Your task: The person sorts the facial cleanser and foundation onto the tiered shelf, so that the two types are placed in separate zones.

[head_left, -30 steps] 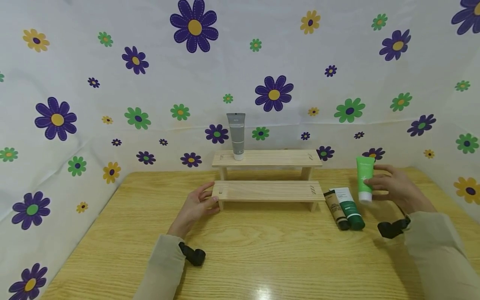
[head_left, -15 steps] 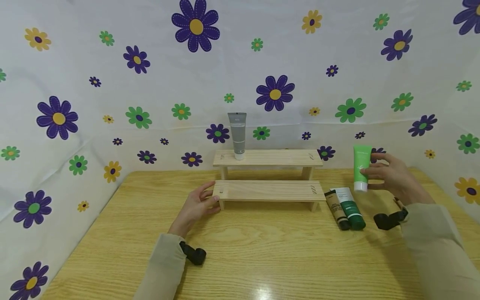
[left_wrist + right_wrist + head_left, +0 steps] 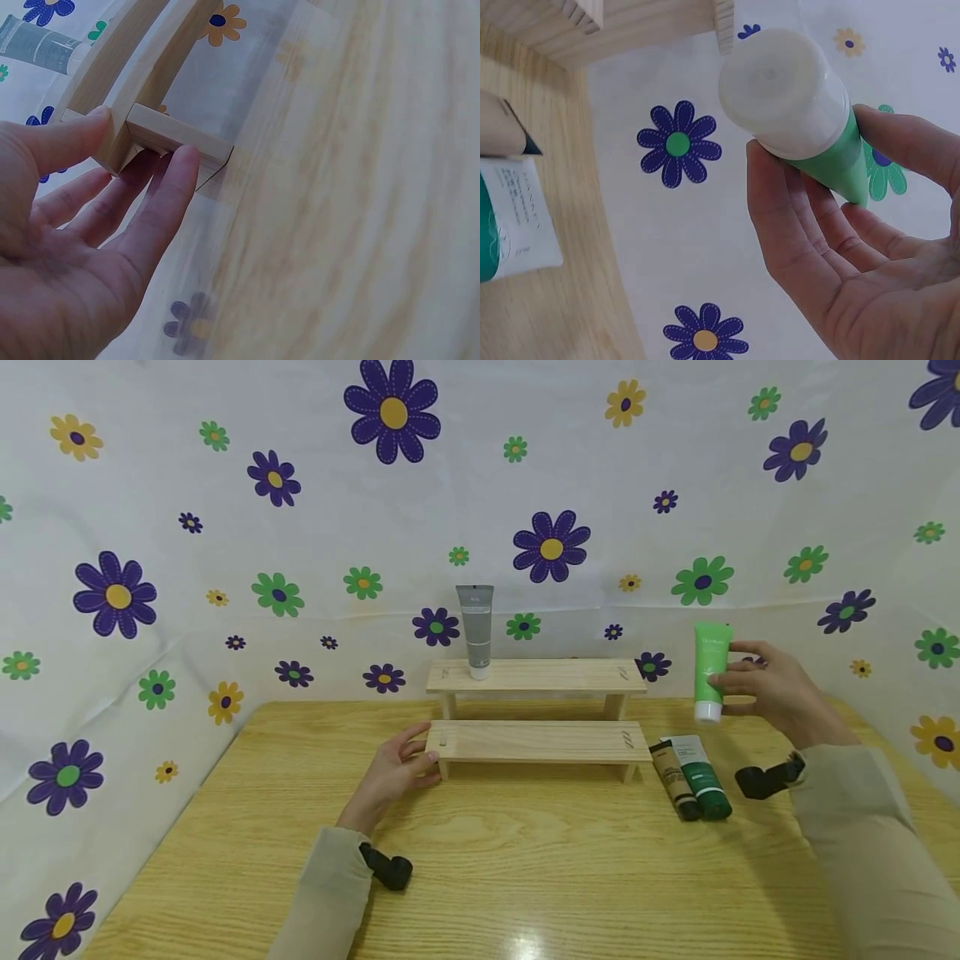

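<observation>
My right hand (image 3: 786, 692) holds a green squeeze tube (image 3: 711, 664) in the air, right of the wooden step shelf. Thumb and fingers pinch it from either side, and its white cap (image 3: 776, 90) points down. My left hand (image 3: 390, 775) grips the left end of the shelf's lower tier (image 3: 536, 742); in the left wrist view the thumb lies on the board's corner and the fingers are by the leg (image 3: 176, 133). On the upper tier (image 3: 558, 675) a grey tube (image 3: 476, 631) stands upright on its cap, near the left end.
A brown tube with a black cap (image 3: 675, 781) and a white-and-green tube (image 3: 699, 777) lie side by side on the wooden table (image 3: 480, 877), right of the shelf. Behind everything hangs a white flowered cloth (image 3: 480, 510).
My right hand has lifted the green tube higher off the table and carried it slightly left. The left hand stays at the shelf's end.
</observation>
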The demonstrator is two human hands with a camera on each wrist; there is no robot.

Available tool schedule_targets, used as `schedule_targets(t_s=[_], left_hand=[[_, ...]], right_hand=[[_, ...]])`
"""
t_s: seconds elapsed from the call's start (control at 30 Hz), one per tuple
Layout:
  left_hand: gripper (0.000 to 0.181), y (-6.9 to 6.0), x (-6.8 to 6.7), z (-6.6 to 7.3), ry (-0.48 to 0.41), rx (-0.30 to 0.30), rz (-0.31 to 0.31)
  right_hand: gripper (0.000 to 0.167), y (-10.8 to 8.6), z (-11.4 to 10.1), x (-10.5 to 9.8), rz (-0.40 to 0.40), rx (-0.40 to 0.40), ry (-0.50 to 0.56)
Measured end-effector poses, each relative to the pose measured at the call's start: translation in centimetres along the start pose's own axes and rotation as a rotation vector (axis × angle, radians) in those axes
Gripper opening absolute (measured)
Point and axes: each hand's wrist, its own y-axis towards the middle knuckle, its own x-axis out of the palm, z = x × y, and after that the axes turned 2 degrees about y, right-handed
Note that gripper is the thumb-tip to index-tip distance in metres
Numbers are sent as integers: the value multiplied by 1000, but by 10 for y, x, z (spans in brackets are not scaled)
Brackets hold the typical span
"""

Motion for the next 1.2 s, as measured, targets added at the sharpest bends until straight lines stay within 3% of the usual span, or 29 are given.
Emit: schedule_targets(t_s=[0.2,1.2], left_hand=[[59,0,-1,0,-2,2,-2],[59,1,-1,-2,-8,3,-4]], right_hand=[[82,1,-8,7,10,-19,-13],[83,17,-38,63,86,-85,179]])
